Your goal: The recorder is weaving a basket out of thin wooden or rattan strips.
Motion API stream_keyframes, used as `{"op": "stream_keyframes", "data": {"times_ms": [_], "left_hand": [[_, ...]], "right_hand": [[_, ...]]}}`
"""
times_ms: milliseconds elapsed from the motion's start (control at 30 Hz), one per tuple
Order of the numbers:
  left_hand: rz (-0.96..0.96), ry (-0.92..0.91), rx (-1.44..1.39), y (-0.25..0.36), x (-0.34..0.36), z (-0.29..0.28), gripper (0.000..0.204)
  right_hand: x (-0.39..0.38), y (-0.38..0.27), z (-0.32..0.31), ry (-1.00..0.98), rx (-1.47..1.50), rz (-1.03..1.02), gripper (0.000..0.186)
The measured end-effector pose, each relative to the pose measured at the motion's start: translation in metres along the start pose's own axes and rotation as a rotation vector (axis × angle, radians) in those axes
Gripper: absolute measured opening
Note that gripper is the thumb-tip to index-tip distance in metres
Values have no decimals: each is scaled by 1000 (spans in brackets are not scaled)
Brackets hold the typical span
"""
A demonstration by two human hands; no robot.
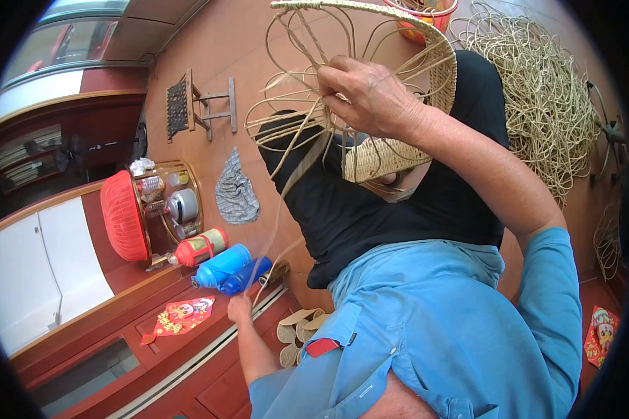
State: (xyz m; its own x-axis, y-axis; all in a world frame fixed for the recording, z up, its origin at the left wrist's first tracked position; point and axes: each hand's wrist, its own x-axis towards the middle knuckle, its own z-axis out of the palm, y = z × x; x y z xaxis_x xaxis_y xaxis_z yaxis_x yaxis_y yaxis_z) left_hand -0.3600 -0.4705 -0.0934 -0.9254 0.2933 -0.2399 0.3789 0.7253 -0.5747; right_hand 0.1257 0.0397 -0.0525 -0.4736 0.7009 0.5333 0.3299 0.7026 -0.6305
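Observation:
A partly woven straw basket [381,159] rests on its side against my lap, with loose loops of straw cord [297,117] fanning out from it. My right hand [367,94] is closed around the gathered cords at the middle of the loops, fingers pinched together. A long straw strand [276,216] runs from this gathering down to the lower left. Out at the left, by the cabinet, my left hand [240,309] is closed on the far part of that strand. Its fingertips are small and partly hidden.
A big heap of straw cord [538,91] lies at right on the floor, near a red bucket [437,21]. At left are a small stool [189,108], a grey cloth [236,188], several thermos flasks [223,264], a red plastic basket [124,216] and a red cabinet [210,377].

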Motion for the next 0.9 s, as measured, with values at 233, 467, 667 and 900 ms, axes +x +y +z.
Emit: {"op": "stream_keyframes", "data": {"times_ms": [233,467,667,900], "left_hand": [[313,11,-18,97,10,-88,35],[1180,714,-1066,313,-165,-283,42],[1279,691,-1171,361,-162,-328,13],[1400,936,-954,389,-132,-396,15]], "right_hand": [[-1,-2,5,7,17,-3,13],[2,-4,1,-21,38,15,16],[0,-2,0,-22,7,28,17],[0,-3,2,-8,-26,13,14]]}}
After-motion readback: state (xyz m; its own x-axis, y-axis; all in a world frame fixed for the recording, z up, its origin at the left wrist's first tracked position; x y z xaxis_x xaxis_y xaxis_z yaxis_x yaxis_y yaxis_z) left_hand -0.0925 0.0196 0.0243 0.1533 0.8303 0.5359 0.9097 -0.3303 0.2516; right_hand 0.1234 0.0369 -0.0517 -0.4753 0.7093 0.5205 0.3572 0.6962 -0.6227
